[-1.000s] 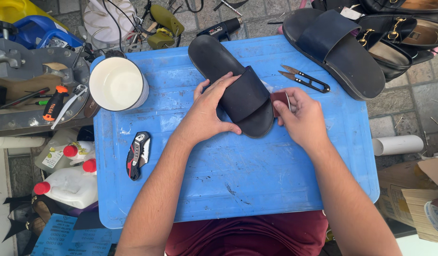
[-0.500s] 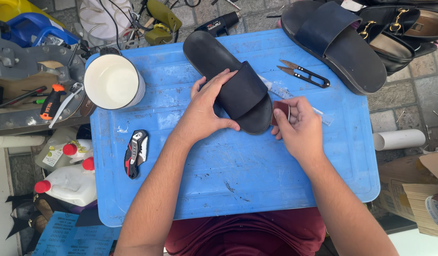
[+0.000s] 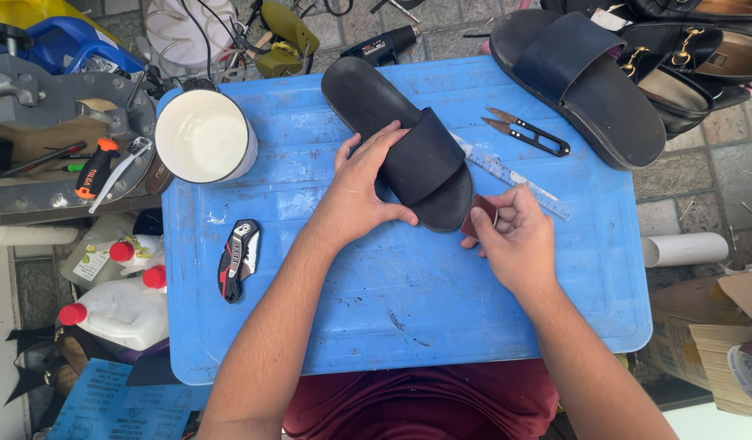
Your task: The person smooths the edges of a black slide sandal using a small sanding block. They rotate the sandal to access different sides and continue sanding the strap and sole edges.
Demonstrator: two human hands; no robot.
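While the blue board (image 3: 408, 326) carries everything, the work itself sits near its upper middle: a black slide sandal (image 3: 400, 134) lying sole-down, its toe end pointing toward the person and its heel toward the far edge. The left hand (image 3: 368, 187) is spread over the strap side of the sandal, fingers curled round its edge and thumb on the toe — a pressing hold, not a lift. The right hand (image 3: 514, 236) is half closed, thumb and fingers pinching a small dark reddish piece (image 3: 478, 218), seemingly sandpaper or a patch, just touching the toe rim.

To do this step well, the person would judge it best to keep the left palm heavy so the sandal cannot skid on the smooth board, and to work the piece in short strokes along the rim only — the grip is a small one and could slip off the edge.

Around them lie a second sandal (image 3: 583, 81) at the far right corner, a white cup (image 3: 203, 136) at the far left, a clear ruler (image 3: 514, 178), black snips (image 3: 526, 130) and a folding knife (image 3: 239, 259).
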